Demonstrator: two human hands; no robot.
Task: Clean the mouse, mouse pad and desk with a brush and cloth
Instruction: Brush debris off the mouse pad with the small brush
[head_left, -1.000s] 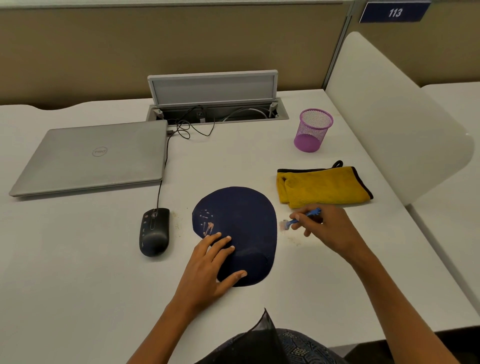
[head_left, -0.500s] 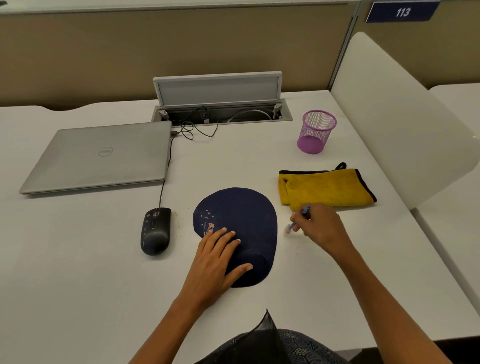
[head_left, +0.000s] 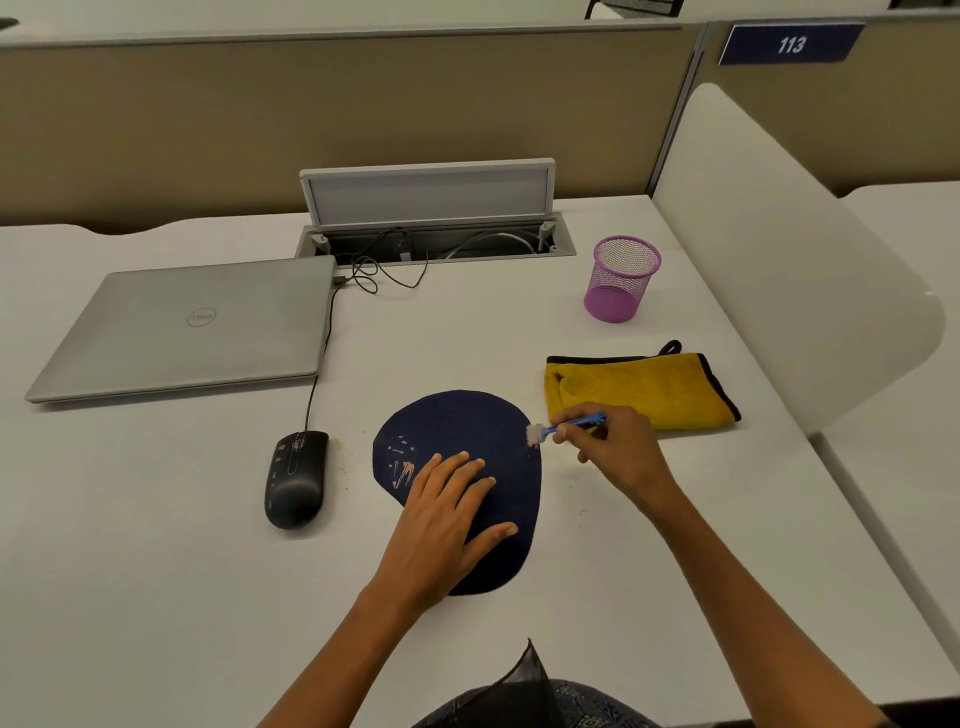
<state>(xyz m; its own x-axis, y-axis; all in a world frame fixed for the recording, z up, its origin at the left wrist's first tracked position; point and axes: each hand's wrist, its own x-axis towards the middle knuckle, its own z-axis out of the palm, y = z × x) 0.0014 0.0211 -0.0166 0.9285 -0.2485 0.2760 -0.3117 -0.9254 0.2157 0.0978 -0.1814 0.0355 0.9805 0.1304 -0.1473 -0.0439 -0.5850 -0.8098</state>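
Note:
A dark blue mouse pad lies on the white desk, with pale marks near its left edge. My left hand presses flat on the pad, fingers spread. My right hand pinches a small blue brush, whose white bristles touch the pad's right edge. A black wired mouse sits left of the pad. A folded yellow cloth with black trim lies behind my right hand.
A closed grey laptop lies at the back left, with the mouse cable running up to it. A purple mesh cup stands at the back right. An open cable box sits behind, and a white divider panel borders the desk's right side.
My right hand has carried the brush left, from the desk beside the pad onto the pad's right edge. My left hand stays flat on the pad.

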